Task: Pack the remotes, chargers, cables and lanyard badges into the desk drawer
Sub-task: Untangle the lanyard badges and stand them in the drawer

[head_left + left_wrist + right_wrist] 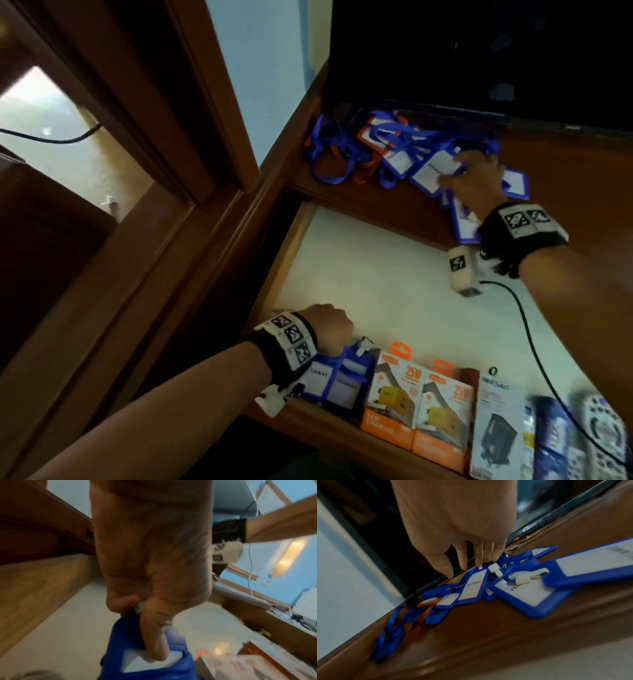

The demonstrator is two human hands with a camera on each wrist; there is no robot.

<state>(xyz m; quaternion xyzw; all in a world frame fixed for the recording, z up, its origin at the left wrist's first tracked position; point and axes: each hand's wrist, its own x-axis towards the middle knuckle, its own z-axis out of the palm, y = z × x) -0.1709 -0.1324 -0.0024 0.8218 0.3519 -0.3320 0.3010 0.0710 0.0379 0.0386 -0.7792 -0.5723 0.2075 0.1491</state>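
Note:
A pile of blue and orange lanyard badges lies on the brown desk top, under a dark screen. My right hand reaches into the pile; its straight fingertips touch the top of a blue badge marked PELAWAT, with the thumb held apart. The drawer below is open and lined white. At its front left corner my left hand grips blue badges that stand on edge; the thumb curls over a badge.
Along the drawer's front stand two orange charger boxes, a grey charger pack and remotes. A black cable from my right wrist camera trails over the drawer. The dark screen stands at the desk's back; a wooden frame rises on the left.

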